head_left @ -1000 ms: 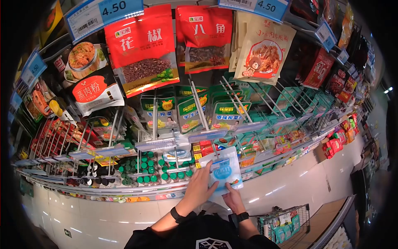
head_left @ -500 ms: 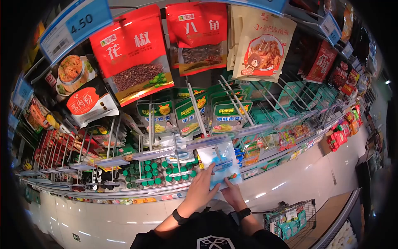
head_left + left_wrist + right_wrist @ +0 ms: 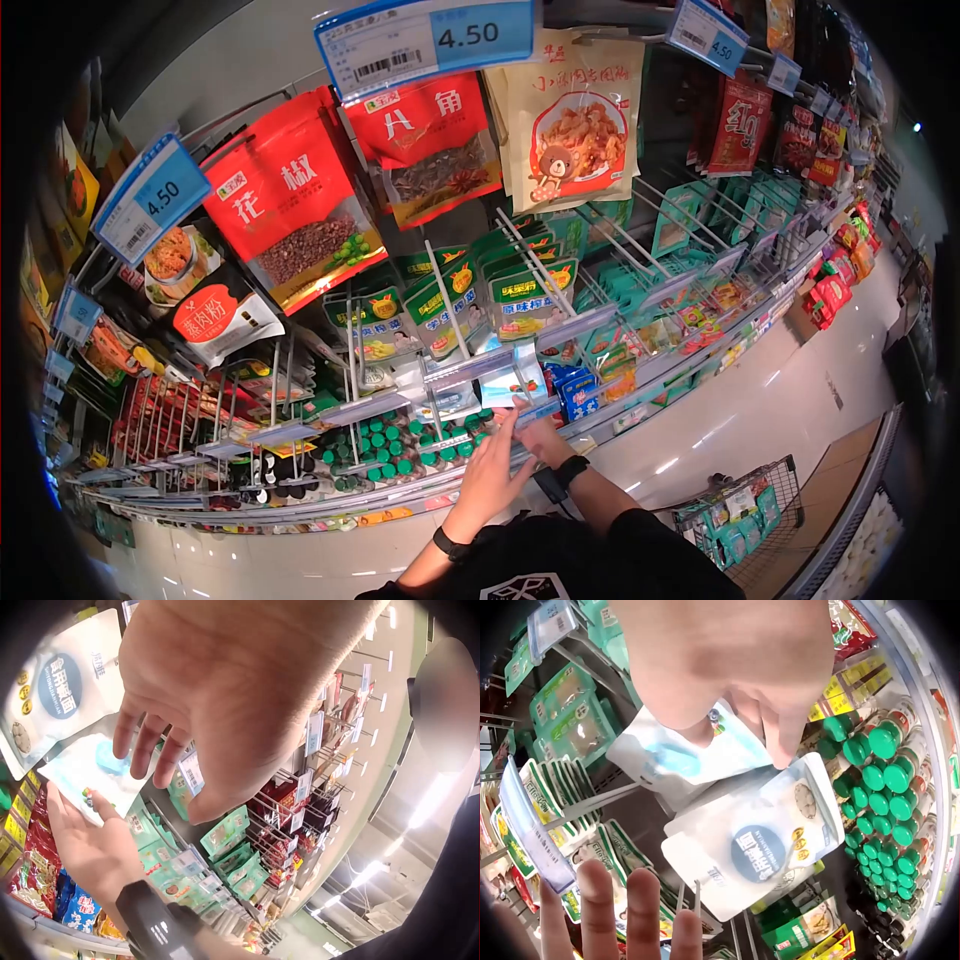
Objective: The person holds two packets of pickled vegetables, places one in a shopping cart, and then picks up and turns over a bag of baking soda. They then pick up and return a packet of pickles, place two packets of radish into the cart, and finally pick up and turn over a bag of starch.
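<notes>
Gripping white-and-blue plastic pouch by lower edge with right hand; holding left hand open, apart, near blue-edged price label.

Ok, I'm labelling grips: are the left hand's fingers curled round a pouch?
No, in the right wrist view the left hand has its fingers extended, while the right hand holds a white pouch.

The bare left hand, wearing a narrow black wristband, is extending its fingers slightly apart. The bare right hand, wearing a black smartwatch, is pinching between thumb and fingers. Both bare forearms are reaching forward.
</notes>
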